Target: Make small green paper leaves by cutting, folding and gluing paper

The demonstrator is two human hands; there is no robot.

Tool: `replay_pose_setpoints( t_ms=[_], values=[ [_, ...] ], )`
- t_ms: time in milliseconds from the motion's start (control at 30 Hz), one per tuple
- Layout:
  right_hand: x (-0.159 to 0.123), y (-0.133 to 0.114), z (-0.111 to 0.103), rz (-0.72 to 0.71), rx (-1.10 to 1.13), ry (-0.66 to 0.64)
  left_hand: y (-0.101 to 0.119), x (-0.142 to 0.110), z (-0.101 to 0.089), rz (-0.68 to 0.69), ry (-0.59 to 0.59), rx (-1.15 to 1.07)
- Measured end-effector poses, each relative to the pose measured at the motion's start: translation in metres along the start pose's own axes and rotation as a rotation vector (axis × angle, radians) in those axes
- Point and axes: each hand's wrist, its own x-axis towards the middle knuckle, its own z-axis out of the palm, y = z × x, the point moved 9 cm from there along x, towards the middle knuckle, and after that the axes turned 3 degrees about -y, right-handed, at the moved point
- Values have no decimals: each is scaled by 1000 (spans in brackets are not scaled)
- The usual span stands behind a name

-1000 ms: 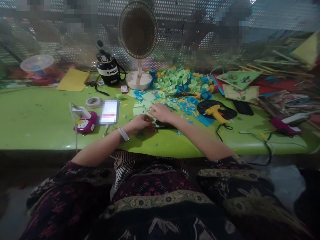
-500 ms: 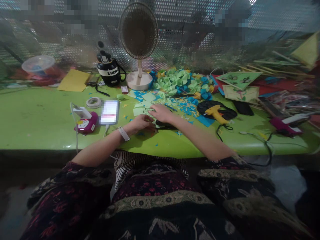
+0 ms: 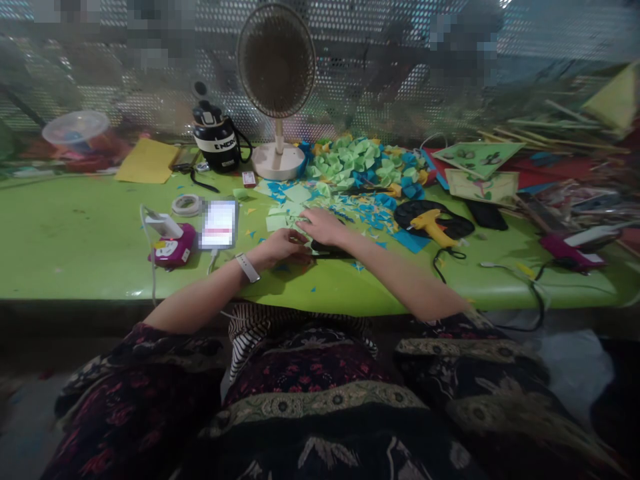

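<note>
My left hand (image 3: 287, 245), with a white band on its wrist, is low over the table with its fingers curled inward. Close above and to its right, my right hand (image 3: 323, 225) has its fingers bent down toward the left fingertips. Whatever the fingers hold is hidden between the two hands. A dark flat object (image 3: 327, 249) lies partly covered beneath my right hand; its kind does not show. Light green paper pieces (image 3: 278, 222) lie just beyond my left hand, and blue and green scraps (image 3: 367, 212) are scattered to the right of my hands.
At the back stand a fan (image 3: 277, 160) and a black bottle (image 3: 220, 145), beside a heap of folded paper pieces (image 3: 355, 160). A lit phone (image 3: 219, 225), a tape roll (image 3: 187, 205) and a purple power socket (image 3: 175, 248) lie left. Right is a yellow glue gun (image 3: 431, 225).
</note>
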Motion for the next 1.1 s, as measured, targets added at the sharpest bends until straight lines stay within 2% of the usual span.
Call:
replay_pose_setpoints(
  t_ms=[800, 1100],
  values=[
    [-2, -2, -1, 19, 3, -16, -3, 4, -3, 2, 0, 10],
    [-4, -10, -2, -5, -104, -15, 0, -1, 1, -11, -17, 30]
  ],
)
